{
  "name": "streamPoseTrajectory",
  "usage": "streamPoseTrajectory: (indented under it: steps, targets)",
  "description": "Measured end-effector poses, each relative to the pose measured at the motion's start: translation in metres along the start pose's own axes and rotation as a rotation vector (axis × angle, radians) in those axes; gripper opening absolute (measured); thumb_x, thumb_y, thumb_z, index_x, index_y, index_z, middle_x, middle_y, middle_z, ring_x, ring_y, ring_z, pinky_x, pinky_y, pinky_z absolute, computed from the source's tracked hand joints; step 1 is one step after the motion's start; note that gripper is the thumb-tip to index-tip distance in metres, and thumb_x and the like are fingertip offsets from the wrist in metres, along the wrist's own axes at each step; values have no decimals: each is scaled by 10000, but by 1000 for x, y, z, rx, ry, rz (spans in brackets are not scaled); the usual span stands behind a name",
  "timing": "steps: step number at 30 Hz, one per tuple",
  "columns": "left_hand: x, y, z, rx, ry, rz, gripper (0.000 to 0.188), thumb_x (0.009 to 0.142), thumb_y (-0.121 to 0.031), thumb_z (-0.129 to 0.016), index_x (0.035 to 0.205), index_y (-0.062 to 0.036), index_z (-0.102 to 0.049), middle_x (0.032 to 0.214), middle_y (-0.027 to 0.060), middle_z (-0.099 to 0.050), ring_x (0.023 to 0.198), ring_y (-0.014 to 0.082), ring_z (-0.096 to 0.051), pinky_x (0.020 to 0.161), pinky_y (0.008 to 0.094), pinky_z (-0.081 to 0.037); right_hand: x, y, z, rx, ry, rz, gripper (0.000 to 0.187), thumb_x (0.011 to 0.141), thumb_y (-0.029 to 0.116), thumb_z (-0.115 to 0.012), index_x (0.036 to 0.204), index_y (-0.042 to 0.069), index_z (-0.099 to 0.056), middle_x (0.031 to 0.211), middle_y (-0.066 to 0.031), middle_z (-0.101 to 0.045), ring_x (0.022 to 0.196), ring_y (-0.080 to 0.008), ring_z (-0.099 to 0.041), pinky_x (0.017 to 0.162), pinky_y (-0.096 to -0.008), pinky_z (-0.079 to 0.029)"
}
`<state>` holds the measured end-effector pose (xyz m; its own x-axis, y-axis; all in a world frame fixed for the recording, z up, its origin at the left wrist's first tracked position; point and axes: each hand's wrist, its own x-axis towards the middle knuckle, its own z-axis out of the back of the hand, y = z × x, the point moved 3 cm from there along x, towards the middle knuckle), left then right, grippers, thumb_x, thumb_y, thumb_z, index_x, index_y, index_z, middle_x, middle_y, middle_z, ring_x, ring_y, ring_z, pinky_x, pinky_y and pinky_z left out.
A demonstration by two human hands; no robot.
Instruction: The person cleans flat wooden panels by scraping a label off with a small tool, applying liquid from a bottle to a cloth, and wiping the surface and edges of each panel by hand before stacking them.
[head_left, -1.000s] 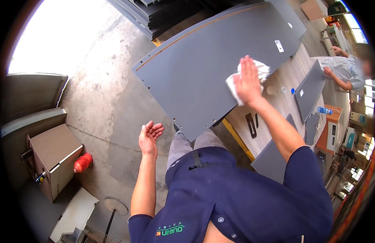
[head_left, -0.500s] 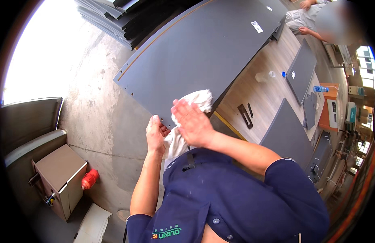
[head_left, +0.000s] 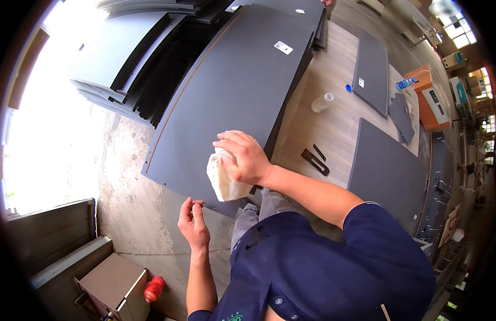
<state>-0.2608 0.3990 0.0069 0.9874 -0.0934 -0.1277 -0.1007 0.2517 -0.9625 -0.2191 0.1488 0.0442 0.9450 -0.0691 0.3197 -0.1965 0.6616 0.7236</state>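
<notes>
A large dark grey panel [head_left: 216, 101] with a thin orange-brown line along its left side slopes away from me. My right hand [head_left: 247, 160] rests on its near part, fingers bent round a crumpled white cloth [head_left: 225, 182] that hangs toward the near edge. Just off that edge, to the left, my left hand [head_left: 194, 224] is held up with loosely curled fingers, thumb apart, and nothing in it. Small dark holes mark the panel's near edge, and a white label [head_left: 283, 47] sticks to its far part.
More grey panels [head_left: 125, 48] are stacked at the far left. On the wood-toned table [head_left: 296, 134] to the right are a clear jar [head_left: 322, 102], a flat black slotted piece [head_left: 315, 162] and other grey panels [head_left: 390, 171]. A brown cabinet [head_left: 111, 281] and red object [head_left: 154, 289] stand at lower left.
My left hand has let go of the panel's near edge and moved down. My right hand, flat before, now bunches the cloth, which has shifted left. My view has turned.
</notes>
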Motion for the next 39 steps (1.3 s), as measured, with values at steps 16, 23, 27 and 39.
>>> streamPoseTrajectory:
  steps: [16, 23, 27, 39]
  targets:
    - [121, -27, -89, 1057, 180, -518, 618, 929, -366, -576, 1379, 42, -462, 1554, 202, -290, 1465, 357, -229, 1199, 481, -158, 23, -179, 56, -516, -43, -512, 714, 973, 304, -484, 1546, 23, -164, 1613, -239, -39, 1498, -406, -55, 1210, -510, -99]
    - [208, -62, -181, 1169, 185, -596, 618, 977, -401, -440, 1424, 25, -444, 1575, 215, -255, 1486, 348, -182, 1209, 474, -113, 93, -276, 104, -195, -572, -810, 738, 978, 279, -479, 1544, -4, -100, 1598, -271, -117, 1495, -386, -121, 1190, -524, -166]
    - [208, -62, -185, 1179, 230, -607, 601, 970, -373, -450, 1415, 31, -454, 1574, 224, -252, 1485, 359, -183, 1209, 478, -111, 99, -292, 114, -146, -633, -871, 718, 987, 303, -454, 1544, 2, -116, 1600, -250, -141, 1492, -366, -154, 1184, -516, -192]
    - [208, -64, -182, 1171, 298, -596, 603, 939, -354, -496, 1379, 58, -482, 1563, 258, -251, 1475, 409, -185, 1201, 513, -118, 134, -354, 154, -121, -784, -734, 565, 997, 230, -426, 1445, -95, -311, 1505, -292, -317, 1420, -398, -291, 1197, -411, -234]
